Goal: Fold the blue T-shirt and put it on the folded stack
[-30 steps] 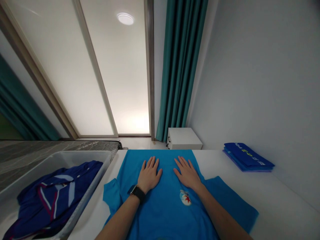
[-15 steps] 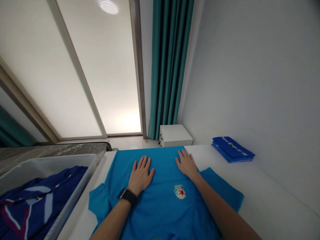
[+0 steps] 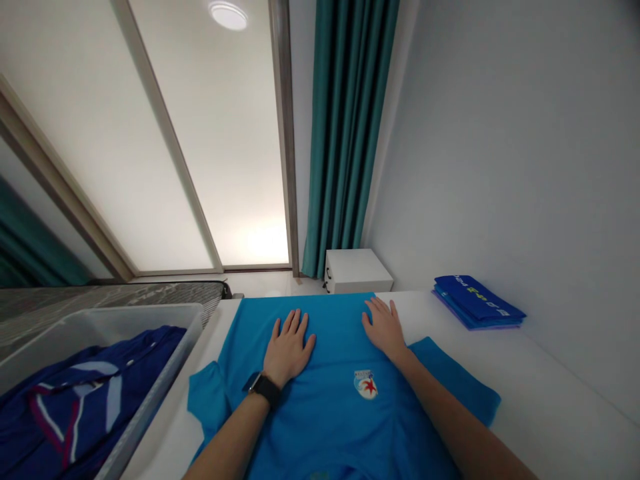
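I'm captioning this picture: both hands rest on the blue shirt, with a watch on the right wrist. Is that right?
The wrist is wrong: the head view shows the watch on the left wrist. The left hand and right hand do rest on the blue shirt.

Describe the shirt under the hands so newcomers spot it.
Start at the white table. Spread across it, beneath the left hand and right hand, lies a bright blue shirt. Unlike the folded stack or boxed navy garment, it shows a red star badge.
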Demonstrator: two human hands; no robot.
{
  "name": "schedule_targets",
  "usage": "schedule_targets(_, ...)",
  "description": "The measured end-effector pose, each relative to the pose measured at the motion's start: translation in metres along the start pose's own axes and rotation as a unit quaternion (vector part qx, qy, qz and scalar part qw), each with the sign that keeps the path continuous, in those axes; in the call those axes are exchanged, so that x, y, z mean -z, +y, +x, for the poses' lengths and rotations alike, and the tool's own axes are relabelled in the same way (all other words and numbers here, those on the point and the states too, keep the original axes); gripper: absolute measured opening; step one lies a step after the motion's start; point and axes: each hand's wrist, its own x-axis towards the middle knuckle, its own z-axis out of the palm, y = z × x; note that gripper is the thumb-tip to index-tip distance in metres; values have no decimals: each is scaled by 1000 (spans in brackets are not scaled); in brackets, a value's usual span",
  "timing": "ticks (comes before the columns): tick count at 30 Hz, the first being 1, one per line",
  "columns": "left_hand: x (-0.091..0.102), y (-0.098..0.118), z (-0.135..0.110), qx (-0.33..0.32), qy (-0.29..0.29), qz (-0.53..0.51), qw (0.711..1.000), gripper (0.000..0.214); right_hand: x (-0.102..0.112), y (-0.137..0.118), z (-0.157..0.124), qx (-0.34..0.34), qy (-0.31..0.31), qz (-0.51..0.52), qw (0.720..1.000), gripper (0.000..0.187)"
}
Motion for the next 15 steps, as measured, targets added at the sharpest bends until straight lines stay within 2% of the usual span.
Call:
schedule_targets(3, -1, -1, 2, 1, 3, 2, 1000, 61, 14, -13, -22, 50, -53, 19, 997, 57)
schedule_targets(6, -3, -1, 4, 0, 9, 2, 1000, 61, 26, -33, -54, 102, -107, 51, 988, 61)
schedule_targets(10, -2, -1, 6, -1, 11, 1, 1000, 61, 32, -51, -90, 122, -189, 71, 972, 65)
schedule_targets(15, 0, 0, 6, 1, 2, 2, 1000, 63, 32, -56, -101, 130, -183, 60, 973, 66)
